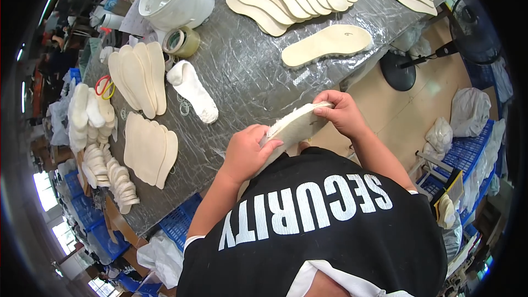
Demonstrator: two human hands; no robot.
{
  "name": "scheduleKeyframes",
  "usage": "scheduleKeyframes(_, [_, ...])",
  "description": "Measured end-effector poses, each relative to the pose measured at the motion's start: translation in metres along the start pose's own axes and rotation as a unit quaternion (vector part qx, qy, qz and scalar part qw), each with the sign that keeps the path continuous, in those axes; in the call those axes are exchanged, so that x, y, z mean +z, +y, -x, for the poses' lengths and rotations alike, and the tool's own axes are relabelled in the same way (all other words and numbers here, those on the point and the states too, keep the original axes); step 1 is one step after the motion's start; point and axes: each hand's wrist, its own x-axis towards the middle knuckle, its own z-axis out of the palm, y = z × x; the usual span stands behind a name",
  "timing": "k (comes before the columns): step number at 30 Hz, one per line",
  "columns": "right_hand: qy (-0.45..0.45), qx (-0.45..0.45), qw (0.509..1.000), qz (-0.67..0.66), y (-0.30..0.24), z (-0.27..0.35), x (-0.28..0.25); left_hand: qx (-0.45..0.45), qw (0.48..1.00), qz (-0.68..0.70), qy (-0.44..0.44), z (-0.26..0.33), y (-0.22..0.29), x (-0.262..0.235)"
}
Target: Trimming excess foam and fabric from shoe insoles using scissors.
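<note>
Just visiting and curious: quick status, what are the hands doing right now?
Left hand and right hand both gripping one pale fuzzy insole, held above the table edge. Single cream insole lies beyond. Nothing blocking.

Long worktable [242, 71] wrapped in crinkled silvery plastic, tan floor [407, 115] beside it, black round-based fan stand [398, 70], blue plastic crates [462, 154] along the edges – bright windows [44, 190] at far left, cluttered workshop beyond
</note>
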Motion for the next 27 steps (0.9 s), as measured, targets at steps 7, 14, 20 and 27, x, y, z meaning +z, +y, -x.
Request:
scheduleKeyframes(7, [-0.029, 0.036, 0.999, -0.011, -0.016, 0.006, -0.009, -0.047, 0.997, 0.048, -0.045, -0.001, -0.002, 0.013])
scheduleKeyframes(14, [0.073, 0.002, 0.997, 0.026, 0.009, 0.001, -0.017, -0.165, 0.954, 0.244, -0.061, -0.015, 0.005, 0.017])
scheduleKeyframes(20, [0.115, -0.145, 0.972, 0.143, 0.026, -0.011, 0.041, -0.17, 0.856, 0.466, 0.144, -0.043, 0.009, 0.039])
scheduleKeyframes(27, [-0.123, 0.019, 0.991, -0.052, -0.015, -0.036, 0.034, -0.025, 0.945, 0.245, 0.217, -0.049, 0.003, 0.028])
